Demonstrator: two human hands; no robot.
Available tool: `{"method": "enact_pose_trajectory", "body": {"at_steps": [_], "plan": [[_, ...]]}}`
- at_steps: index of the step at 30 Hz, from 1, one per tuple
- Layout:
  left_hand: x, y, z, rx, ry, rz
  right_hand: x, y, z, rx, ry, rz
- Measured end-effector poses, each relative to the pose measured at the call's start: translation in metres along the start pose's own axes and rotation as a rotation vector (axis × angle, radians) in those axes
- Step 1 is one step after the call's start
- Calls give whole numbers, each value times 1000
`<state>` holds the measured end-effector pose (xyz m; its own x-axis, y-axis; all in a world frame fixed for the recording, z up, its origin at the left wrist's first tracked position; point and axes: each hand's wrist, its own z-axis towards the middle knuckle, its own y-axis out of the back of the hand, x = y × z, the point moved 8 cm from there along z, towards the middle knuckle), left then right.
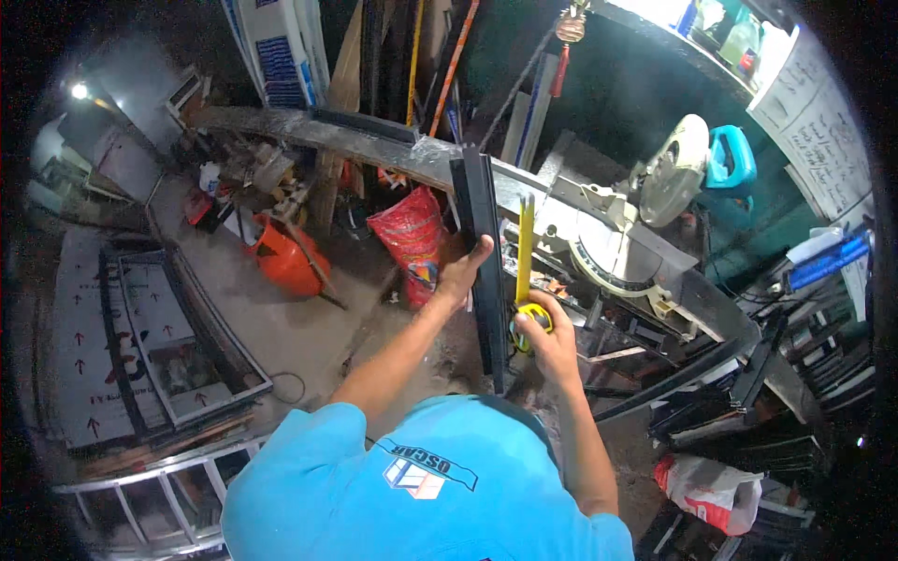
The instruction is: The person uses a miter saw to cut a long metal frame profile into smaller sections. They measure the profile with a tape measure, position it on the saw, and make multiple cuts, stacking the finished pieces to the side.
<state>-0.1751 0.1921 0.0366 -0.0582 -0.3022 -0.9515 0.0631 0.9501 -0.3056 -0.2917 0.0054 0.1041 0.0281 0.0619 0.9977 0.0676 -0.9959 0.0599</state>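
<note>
A long black metal profile (485, 280) stands in front of me, running from the bench edge down toward my body. My left hand (458, 276) is closed around its left side, with the thumb on the face. To the right of it, my right hand (554, 346) grips a yellow tape measure (538, 314). A stretch of yellow blade (525, 248) points away from me, roughly parallel to the profile and a little apart from it.
A miter saw (675, 173) with a teal handle sits on the bench (711, 304) at right. An orange bucket (288, 257) and a red sack (412, 238) stand at left. A dark frame (178, 351), a metal ladder (168, 496) and a red-white bag (711, 494) lie around.
</note>
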Motion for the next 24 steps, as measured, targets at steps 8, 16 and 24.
{"method": "enact_pose_trajectory", "body": {"at_steps": [8, 16, 24], "plan": [[3, -17, -15, -59, -48, -68, 36, 0, 28, -14, 82, -115], [-16, -13, -37, -173, 112, 137, 37, -11, 39, -3, 123, -144], [-43, -20, -42, -188, 4, 132, 33, -14, 47, 21, 107, -95]]}}
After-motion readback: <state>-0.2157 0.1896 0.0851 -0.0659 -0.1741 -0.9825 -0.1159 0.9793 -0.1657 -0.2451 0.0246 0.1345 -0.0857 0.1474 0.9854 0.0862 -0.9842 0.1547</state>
